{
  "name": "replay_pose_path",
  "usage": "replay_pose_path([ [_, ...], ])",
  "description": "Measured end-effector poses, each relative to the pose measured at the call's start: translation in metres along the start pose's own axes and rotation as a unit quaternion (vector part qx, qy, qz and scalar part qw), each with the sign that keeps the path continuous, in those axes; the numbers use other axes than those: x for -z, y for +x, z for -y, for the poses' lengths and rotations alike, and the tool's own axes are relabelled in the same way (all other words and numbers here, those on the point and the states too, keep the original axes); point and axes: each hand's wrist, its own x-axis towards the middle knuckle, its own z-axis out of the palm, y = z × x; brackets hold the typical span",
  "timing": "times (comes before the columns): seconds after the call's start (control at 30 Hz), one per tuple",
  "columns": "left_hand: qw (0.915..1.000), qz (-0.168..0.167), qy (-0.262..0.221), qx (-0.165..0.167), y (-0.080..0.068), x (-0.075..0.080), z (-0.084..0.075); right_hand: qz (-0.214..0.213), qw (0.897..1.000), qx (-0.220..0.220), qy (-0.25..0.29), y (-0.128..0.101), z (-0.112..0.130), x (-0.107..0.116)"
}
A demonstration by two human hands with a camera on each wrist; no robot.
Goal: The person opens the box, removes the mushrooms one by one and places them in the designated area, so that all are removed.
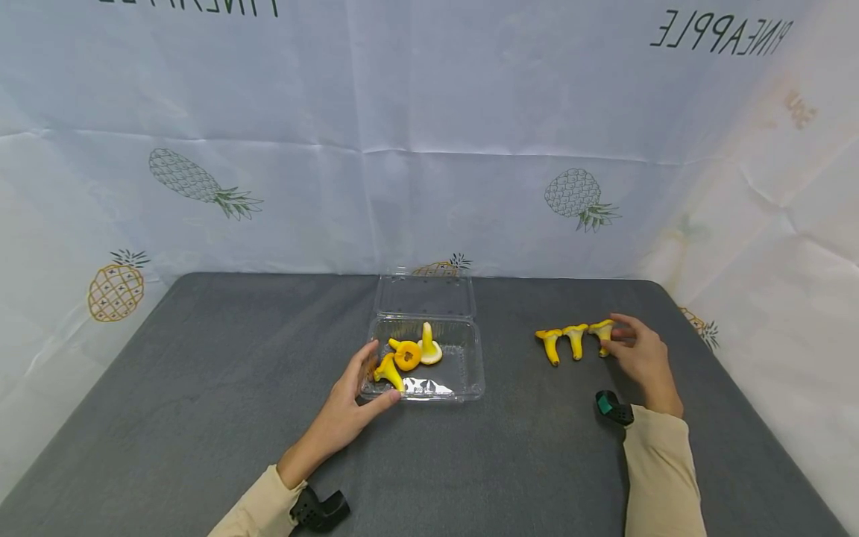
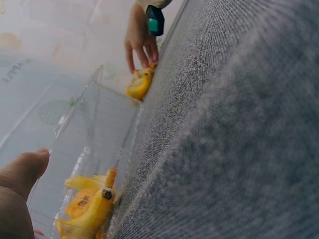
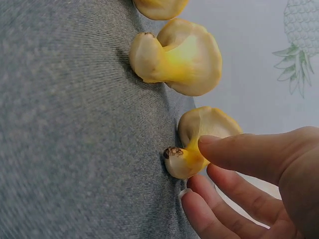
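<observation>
A clear plastic clamshell container [image 1: 463, 373] stands with its lid raised at the back. Three yellow chanterelle mushrooms [image 1: 407, 356] lie in its left half. My left hand [image 1: 341, 418] rests at the container's front left corner, fingers along the left wall and thumb near the front edge. To the right, three more chanterelles lie in a row on the table. At the rightmost chanterelle [image 3: 189, 159], my right hand [image 1: 640, 358] has its thumb and index fingertip around the stem; the mushroom is still down on the cloth. The other fingertips sit low beside it.
The left chanterelle [image 1: 549, 344] and the middle chanterelle [image 1: 575, 340] lie beside the gripped one. A dark grey cloth [image 1: 201, 418] covers the table. Behind it hangs a pale curtain [image 1: 429, 201] printed with pineapples. Each wrist wears a black band.
</observation>
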Motion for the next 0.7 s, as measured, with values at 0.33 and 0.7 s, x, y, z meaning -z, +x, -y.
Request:
replay_pose_path([
  [0.33,1.0,0.001,-0.001,0.001,0.0,0.0,0.0007,-0.005,1.0,-0.018,0.008,-0.0009,0.0013,-0.0031],
  [0.7,1.0,0.002,-0.002,0.001,-0.0002,0.0005,0.0004,-0.009,1.0,-0.019,0.017,-0.0006,0.0021,-0.0056],
])
